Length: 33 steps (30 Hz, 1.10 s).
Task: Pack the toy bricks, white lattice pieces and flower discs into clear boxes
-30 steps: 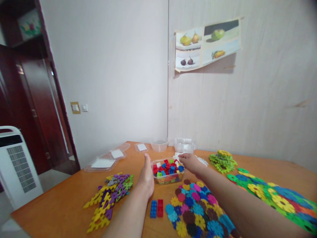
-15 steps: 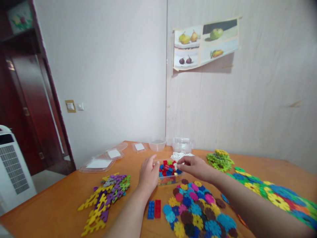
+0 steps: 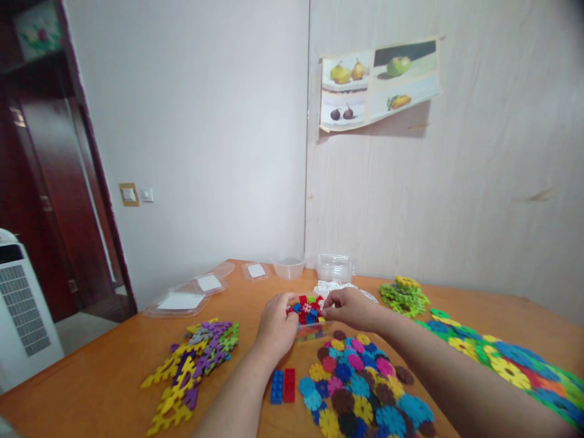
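Note:
A clear plastic box of colourful building bricks stands between my hands. My left hand is curled round the box's left side, with its thumb near the front corner. Over the right side of the box, my right hand has its fingertips pressed together among the bricks. Anything between those fingertips is hidden. Closer to me, a blue brick and a red brick lie side by side on the table.
Flower-shaped discs are piled front right, larger ones beyond my right forearm. Yellow and purple interlocking pieces lie left. Green pieces, white pieces, an upright bowl, a clear container and lids are behind.
My left hand has come in closer over the box's left side, its fingers more curled. My right hand has shifted slightly left and its fingers are more bent.

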Tool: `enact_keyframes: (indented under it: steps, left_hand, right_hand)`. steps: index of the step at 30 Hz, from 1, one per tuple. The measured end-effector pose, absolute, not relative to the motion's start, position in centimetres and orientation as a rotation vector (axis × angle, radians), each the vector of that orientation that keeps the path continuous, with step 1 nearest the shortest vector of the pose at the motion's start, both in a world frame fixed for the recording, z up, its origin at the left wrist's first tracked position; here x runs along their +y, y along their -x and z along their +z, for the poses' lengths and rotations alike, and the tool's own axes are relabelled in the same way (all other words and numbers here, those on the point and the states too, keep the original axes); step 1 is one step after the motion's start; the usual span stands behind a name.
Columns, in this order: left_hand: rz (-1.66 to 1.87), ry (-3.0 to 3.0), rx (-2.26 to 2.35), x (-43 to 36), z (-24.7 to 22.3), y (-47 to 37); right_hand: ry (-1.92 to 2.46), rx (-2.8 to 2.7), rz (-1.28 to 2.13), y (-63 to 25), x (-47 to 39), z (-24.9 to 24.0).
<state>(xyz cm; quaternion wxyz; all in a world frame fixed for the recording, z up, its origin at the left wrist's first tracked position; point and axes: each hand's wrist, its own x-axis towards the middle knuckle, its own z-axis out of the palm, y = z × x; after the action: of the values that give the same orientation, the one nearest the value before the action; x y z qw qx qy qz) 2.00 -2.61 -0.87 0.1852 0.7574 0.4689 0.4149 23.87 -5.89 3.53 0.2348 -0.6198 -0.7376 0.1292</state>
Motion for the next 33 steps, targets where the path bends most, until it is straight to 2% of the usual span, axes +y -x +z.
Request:
enact_keyframes:
  steps: [9, 16, 25, 29, 33]
  left_hand:
    - [1.183, -2.294, 1.342, -3.5, -0.3, -2.0]
    - [1.028, -2.562, 1.354, -4.5, 0.4, -2.0]
    - [1.101, -2.482, 1.646, -4.3, 1.1, -1.5]
    - [1.186, -2.459, 1.523, -4.0, 0.9, -1.4]
    - [1.122, -2.491, 1.398, -4.1, 0.9, -1.5]
  right_hand:
    - [1.728, -1.855, 0.268, -23.4, -4.2, 4.0]
    - [1.637, -1.684, 0.416, -22.8, -2.9, 3.4]
    - [1.779, -1.883, 0.290, -23.6, -3.8, 3.5]
    - [1.763, -2.002, 0.234, -23.4, -4.3, 3.7]
    - [1.771, -2.067, 0.174, -23.2, -4.5, 3.9]
